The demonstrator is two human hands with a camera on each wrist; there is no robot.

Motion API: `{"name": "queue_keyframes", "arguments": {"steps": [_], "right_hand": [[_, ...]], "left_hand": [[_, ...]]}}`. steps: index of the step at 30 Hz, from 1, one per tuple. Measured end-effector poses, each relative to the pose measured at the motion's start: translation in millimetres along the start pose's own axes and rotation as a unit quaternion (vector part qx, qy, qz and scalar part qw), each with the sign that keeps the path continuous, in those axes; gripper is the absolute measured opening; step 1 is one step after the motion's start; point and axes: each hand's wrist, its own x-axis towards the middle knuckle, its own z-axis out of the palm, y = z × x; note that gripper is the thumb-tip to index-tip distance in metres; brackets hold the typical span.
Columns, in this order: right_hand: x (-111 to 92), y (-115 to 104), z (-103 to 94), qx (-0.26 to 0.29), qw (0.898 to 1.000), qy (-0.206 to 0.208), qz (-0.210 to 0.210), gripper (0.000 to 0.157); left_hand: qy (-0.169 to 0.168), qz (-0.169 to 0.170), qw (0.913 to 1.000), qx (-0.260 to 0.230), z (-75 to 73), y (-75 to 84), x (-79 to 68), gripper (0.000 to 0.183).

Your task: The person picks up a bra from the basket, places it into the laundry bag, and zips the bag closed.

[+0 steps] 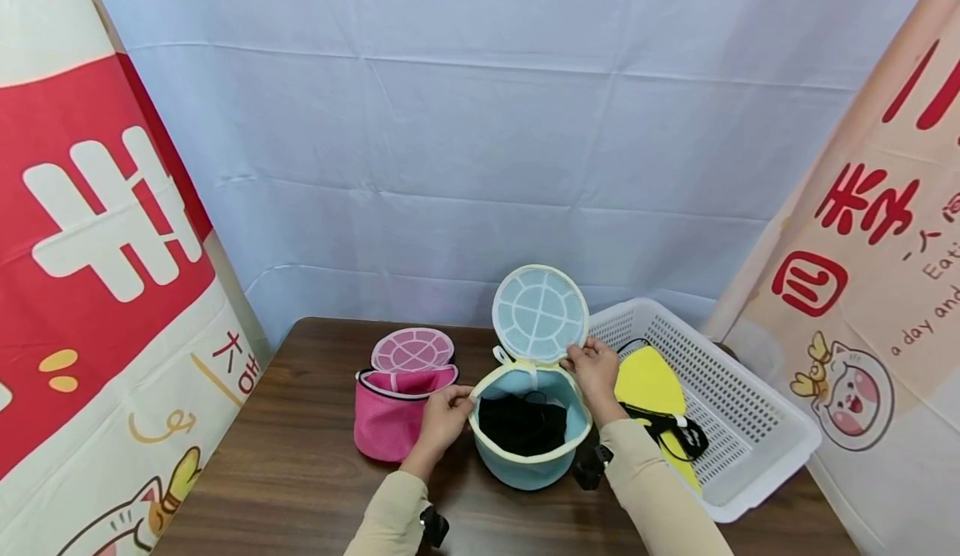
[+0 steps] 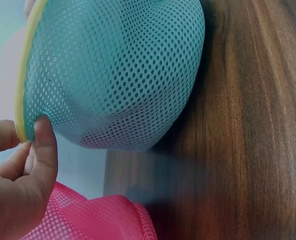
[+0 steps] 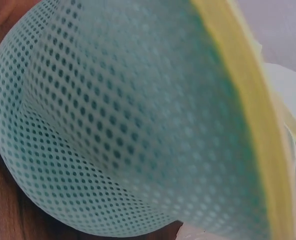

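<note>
A round blue mesh laundry bag (image 1: pixel 525 472) with a cream-yellow rim stands on the table, its lid (image 1: pixel 542 313) raised at the back. Black cloth (image 1: pixel 522 424) lies inside it. My left hand (image 1: pixel 446 417) pinches the rim on the left side between thumb and fingers; the pale yellow edging (image 2: pixel 21 85) shows up close in the left wrist view. At the back right, where lid and rim meet, my right hand (image 1: pixel 596 373) grips the lid's lower edge. Only a sliver of that hand enters the right wrist view, where the bag's mesh wall (image 3: pixel 102 125) fills most of the frame.
Left of the blue bag stands a pink mesh bag (image 1: pixel 386 431) with its round lid (image 1: pixel 414 349) up. To the right, a white plastic basket (image 1: pixel 765 423) holds a yellow item (image 1: pixel 648 381) and a black strappy item (image 1: pixel 686 438). A pale cloth backdrop (image 1: pixel 450 139) hangs behind the wooden table (image 1: pixel 300 456).
</note>
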Motion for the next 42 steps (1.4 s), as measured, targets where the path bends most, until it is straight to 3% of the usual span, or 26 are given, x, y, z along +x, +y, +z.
{"name": "queue_keyframes", "arguments": {"steps": [5,8,12,18,25,29,33,37,42], "right_hand": [[0,2,1.3,0.015,0.999,0.018,-0.023,0.011],[0,2,2.0,0.026,0.999,0.023,-0.036,0.006],[-2,2,1.8,0.019,0.998,0.021,-0.049,0.007],[-6,2,-1.1,-0.020,0.996,0.001,-0.090,0.015],[-8,2,-6.8,-0.033,0.991,-0.023,-0.130,0.013],[-14,-5,-9.1,-0.013,0.989,-0.041,-0.144,0.006],[-25,-18,-9.5,-0.029,0.984,-0.046,-0.171,0.006],[-31,-24,-11.2,-0.064,0.978,-0.041,-0.197,0.007],[-31,-25,-14.3,-0.054,0.978,-0.051,-0.196,0.005]], "left_hand": [[0.000,-0.004,0.9999,-0.013,0.6,-5.8,2.2,0.020],[0.000,-0.011,0.9996,-0.025,1.5,-18.1,8.3,0.020],[0.005,-0.026,0.9993,-0.025,4.0,-35.6,16.4,0.020],[0.013,-0.036,0.9990,-0.021,6.7,-42.0,18.7,0.020],[-0.001,-0.029,0.9989,-0.037,3.8,-36.7,18.5,0.023],[-0.009,-0.021,0.9989,-0.040,0.9,-20.0,12.7,0.023],[-0.011,-0.017,0.9994,-0.029,-0.6,-3.3,5.7,0.025],[-0.015,-0.022,0.9991,-0.032,-1.0,0.4,4.2,0.025],[-0.018,-0.026,0.9990,-0.033,-1.3,-0.8,4.2,0.025]]}}
